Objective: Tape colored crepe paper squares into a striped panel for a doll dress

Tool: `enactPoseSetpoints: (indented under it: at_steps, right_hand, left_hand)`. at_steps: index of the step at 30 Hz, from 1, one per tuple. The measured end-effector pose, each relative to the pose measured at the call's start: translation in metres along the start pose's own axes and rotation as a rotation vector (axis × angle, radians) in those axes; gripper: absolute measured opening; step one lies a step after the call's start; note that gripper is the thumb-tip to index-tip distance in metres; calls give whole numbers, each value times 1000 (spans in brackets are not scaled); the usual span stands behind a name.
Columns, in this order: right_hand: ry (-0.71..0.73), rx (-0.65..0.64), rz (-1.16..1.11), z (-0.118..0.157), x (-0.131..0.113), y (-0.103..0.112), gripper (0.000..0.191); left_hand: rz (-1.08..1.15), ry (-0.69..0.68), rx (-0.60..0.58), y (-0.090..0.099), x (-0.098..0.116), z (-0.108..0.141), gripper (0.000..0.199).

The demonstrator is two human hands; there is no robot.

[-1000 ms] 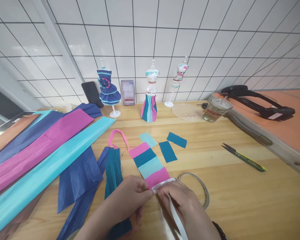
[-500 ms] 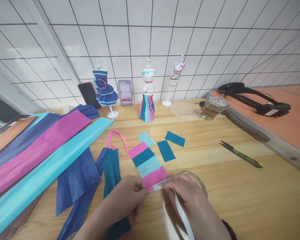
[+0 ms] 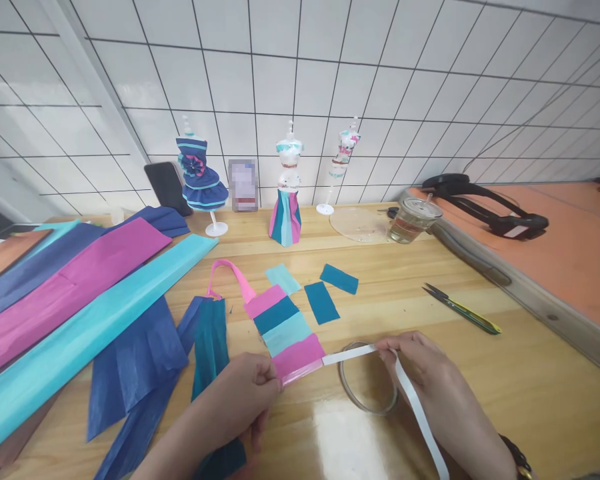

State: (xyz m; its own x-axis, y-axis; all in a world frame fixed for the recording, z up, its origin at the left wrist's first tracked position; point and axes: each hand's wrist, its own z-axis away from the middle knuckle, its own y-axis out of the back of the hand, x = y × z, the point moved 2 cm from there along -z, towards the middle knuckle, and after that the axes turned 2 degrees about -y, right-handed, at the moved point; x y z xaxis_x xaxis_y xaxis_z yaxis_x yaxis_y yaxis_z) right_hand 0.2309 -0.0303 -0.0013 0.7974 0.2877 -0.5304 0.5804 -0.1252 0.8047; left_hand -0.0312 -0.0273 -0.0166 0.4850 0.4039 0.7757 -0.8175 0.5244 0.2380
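Observation:
A striped crepe-paper panel in pink, teal and light blue lies at the centre. My left hand is closed, pinching the left corner of its near pink end. Along that edge runs a shiny clear band of tape. My right hand is closed in a pinch on a white backing strip, stretched taut from the panel's right corner; its loose end hangs below the fingers. Under the strip lies a thin ring-shaped roll. Two teal pieces and a light blue piece lie beyond.
Crepe-paper sheets cover the left side. Three small dress forms stand at the back beside a black phone. On the right are thread snips, a lidded cup and black headphones.
My right hand has moved right, pulling the white strip off the pink edge and baring the shiny band. The left hand keeps its pinch. The view has shifted slightly.

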Motion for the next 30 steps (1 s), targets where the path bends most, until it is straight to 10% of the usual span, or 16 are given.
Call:
enactPoseSetpoints:
  at_steps: [12,30]
  right_hand:
    - [-91,-43,70,-9,26,-1,26]
    - [-218,-461,-142,-54,97,35,32]
  left_hand:
    - [0,27,-20,0,2,-1,16]
    - [-22,53,-66,10,-7,0,33]
